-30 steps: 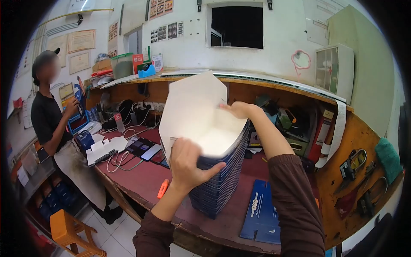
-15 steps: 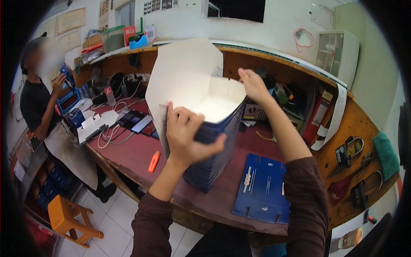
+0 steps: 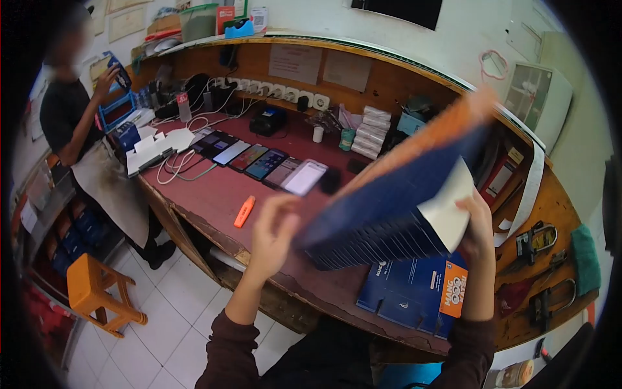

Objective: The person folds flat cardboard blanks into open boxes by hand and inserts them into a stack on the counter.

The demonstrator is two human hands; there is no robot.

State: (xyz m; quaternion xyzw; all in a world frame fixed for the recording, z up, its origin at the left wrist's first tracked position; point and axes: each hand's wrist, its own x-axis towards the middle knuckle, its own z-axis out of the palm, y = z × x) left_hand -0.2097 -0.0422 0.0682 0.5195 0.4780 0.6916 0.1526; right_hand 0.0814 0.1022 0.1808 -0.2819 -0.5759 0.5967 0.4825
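Observation:
A stack of nested blue cardboard cartons (image 3: 382,241) leans over on its side above the table, with part of a white inner face showing at its right end. A blurred blue and orange panel rises from it toward the upper right. My right hand (image 3: 478,223) grips the right end, thumb on the white face. Just beyond the stack's left end is my left hand (image 3: 272,233), fingers apart and slightly blurred, holding nothing. Partly under the stack, a flat blue carton sheet (image 3: 405,305) with an orange printed patch lies on the table.
Several phones (image 3: 262,163) lie in a row on the red tabletop (image 3: 214,201), near an orange marker (image 3: 245,212) and white cables. Padlocks (image 3: 536,240) and a green cloth (image 3: 586,259) sit at the right. A co-worker (image 3: 74,117) stands left, near an orange stool (image 3: 103,292).
The carton stack has gone from upright to tipped sideways, its orange and blue outside now showing. My left hand has come off it; my right hand has lowered. The view has shifted too.

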